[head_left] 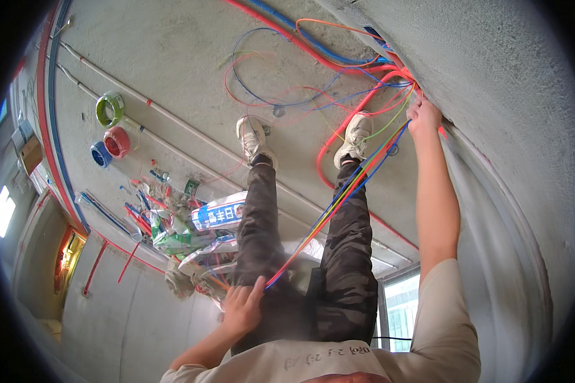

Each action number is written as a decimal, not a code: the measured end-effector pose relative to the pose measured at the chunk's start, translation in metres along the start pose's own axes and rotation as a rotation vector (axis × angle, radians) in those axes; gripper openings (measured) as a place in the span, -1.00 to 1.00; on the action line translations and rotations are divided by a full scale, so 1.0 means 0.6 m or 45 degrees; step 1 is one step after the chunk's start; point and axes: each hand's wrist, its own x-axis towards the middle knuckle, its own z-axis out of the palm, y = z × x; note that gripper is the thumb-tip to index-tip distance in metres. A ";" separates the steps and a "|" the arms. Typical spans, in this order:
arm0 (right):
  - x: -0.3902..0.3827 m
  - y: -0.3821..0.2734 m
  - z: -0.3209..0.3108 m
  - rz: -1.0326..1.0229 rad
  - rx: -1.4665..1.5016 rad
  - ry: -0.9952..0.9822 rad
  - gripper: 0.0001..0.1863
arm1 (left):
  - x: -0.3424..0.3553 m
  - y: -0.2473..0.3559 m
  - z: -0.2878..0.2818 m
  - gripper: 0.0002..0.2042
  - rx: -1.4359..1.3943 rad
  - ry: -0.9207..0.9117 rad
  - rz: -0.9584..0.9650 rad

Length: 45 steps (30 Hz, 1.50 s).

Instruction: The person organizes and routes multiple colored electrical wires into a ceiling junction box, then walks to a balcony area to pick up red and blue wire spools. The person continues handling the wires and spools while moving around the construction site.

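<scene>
My left hand [243, 303] is closed on a bundle of coloured wires [338, 200] at lap level, over my dark camouflage trousers. The red, blue, green and yellow wires stretch up and right toward my right hand [425, 113]. That hand is raised beside the grey wall, closed on the wires just below the mouths of red and blue conduits [358, 96]. Loose loops of thin wire [265, 102] lie on the concrete floor around and beyond my white shoes [252, 138].
Green, red and blue wire coils [116, 142] lie at the left. A heap of bags, pipe offcuts and rubble [172, 210] is beside my left leg. Pale pipes [172, 169] cross the floor diagonally. The grey wall [505, 96] rises close on my right.
</scene>
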 end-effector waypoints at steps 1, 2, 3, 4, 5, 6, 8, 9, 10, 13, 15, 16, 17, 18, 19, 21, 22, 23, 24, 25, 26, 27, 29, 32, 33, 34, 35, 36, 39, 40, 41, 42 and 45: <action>0.005 0.013 -0.002 -0.032 0.033 -0.004 -0.81 | 0.017 0.008 0.006 -0.40 -0.034 0.015 0.015; 0.010 0.027 -0.004 -0.065 0.067 -0.005 -0.80 | 0.028 0.013 0.008 -0.43 -0.069 0.024 0.037; 0.008 0.035 0.000 -0.099 0.097 -0.007 -0.79 | 0.028 0.018 0.009 -0.43 -0.076 0.039 0.031; -0.025 0.044 0.004 -0.090 0.134 -0.179 -0.79 | 0.025 0.025 0.011 -0.44 -0.085 0.061 0.009; -0.093 0.031 0.021 -0.049 0.112 -0.179 -0.80 | 0.027 0.025 0.015 -0.44 -0.073 0.097 0.010; -0.162 0.011 0.036 0.008 0.059 -0.175 -0.79 | 0.021 0.029 0.009 -0.44 -0.089 0.124 0.018; -0.227 -0.017 0.012 0.083 0.058 -0.174 -0.79 | 0.009 0.024 -0.015 -0.44 -0.133 0.113 0.064; -0.238 -0.027 0.003 0.111 0.062 -0.170 -0.78 | 0.005 0.013 -0.024 -0.44 -0.155 0.110 0.097; -0.231 -0.034 -0.004 0.120 0.043 -0.150 -0.78 | -0.015 -0.008 -0.030 -0.41 -0.036 0.041 0.092; -0.198 -0.047 -0.037 0.152 0.015 -0.096 -0.78 | -0.057 -0.088 -0.044 -0.38 0.162 -0.076 -0.090; -0.153 -0.046 -0.032 0.168 -0.020 -0.110 -0.77 | -0.074 -0.114 -0.039 -0.40 0.207 -0.062 -0.132; -0.131 -0.034 -0.034 0.209 -0.035 -0.168 -0.78 | -0.071 -0.122 -0.041 -0.37 0.188 -0.064 -0.099; -0.104 -0.025 -0.031 0.182 -0.035 -0.173 -0.78 | -0.065 -0.123 -0.039 -0.37 0.174 -0.064 -0.084; -0.081 -0.019 -0.016 0.153 -0.039 -0.186 -0.77 | -0.054 -0.120 -0.033 -0.37 0.159 -0.055 -0.072; -0.061 -0.011 -0.003 0.121 -0.043 -0.200 -0.77 | -0.045 -0.117 -0.025 -0.37 0.143 -0.045 -0.060; -0.020 0.026 0.010 0.108 0.082 -0.116 -0.78 | -0.029 -0.102 -0.021 -0.39 0.093 -0.054 -0.007; -0.008 0.043 0.007 0.096 0.151 -0.068 -0.79 | -0.023 -0.091 -0.028 -0.40 0.055 -0.083 0.031; -0.005 0.063 0.003 0.100 0.152 -0.106 -0.81 | -0.027 -0.079 -0.033 -0.40 0.017 -0.112 0.051; -0.032 0.066 0.009 0.067 0.113 -0.148 -0.83 | -0.047 -0.068 -0.022 -0.39 0.007 -0.089 0.059; -0.072 0.057 0.005 0.042 0.091 -0.176 -0.85 | -0.057 -0.066 -0.025 -0.39 -0.015 -0.102 0.055; -0.112 0.038 -0.005 0.010 0.033 -0.127 -0.84 | -0.070 -0.070 -0.025 -0.38 -0.050 -0.118 0.056; -0.154 0.016 -0.014 -0.022 -0.023 -0.080 -0.84 | -0.083 -0.073 -0.026 -0.38 -0.083 -0.132 0.057; -0.184 -0.011 -0.016 -0.098 -0.216 -0.009 -0.83 | -0.083 -0.069 -0.033 -0.37 -0.094 -0.145 0.064; -0.173 -0.027 -0.024 -0.249 -0.657 0.039 -0.83 | -0.053 -0.055 -0.028 -0.38 -0.125 -0.117 0.031; -0.159 -0.027 -0.024 -0.280 -0.646 0.038 -0.83 | -0.046 -0.052 -0.023 -0.39 -0.133 -0.121 0.021; -0.142 -0.026 -0.019 -0.309 -0.637 0.036 -0.83 | -0.043 -0.048 -0.018 -0.39 -0.142 -0.124 0.009; -0.123 -0.023 -0.020 -0.333 -0.623 0.045 -0.83 | -0.042 -0.047 -0.014 -0.40 -0.156 -0.130 0.006; -0.099 -0.011 -0.019 -0.331 -0.557 0.066 -0.81 | -0.041 -0.048 -0.006 -0.41 -0.170 -0.135 0.003; -0.069 0.011 0.007 -0.266 -0.441 0.135 -0.82 | -0.029 -0.042 0.001 -0.41 -0.169 -0.095 -0.004; -0.077 0.014 0.020 -0.265 -0.437 0.166 -0.86 | -0.025 -0.041 -0.002 -0.41 -0.158 -0.082 -0.002; -0.074 0.021 0.017 -0.243 -0.363 0.095 -0.88 | -0.027 -0.042 -0.004 -0.39 -0.151 -0.075 0.016; -0.082 0.025 0.020 -0.223 -0.293 0.021 -0.90 | -0.029 -0.041 -0.006 -0.38 -0.149 -0.066 0.032; -0.125 0.016 0.010 -0.169 -0.172 -0.041 -0.82 | -0.053 -0.036 -0.028 -0.33 -0.149 -0.114 0.067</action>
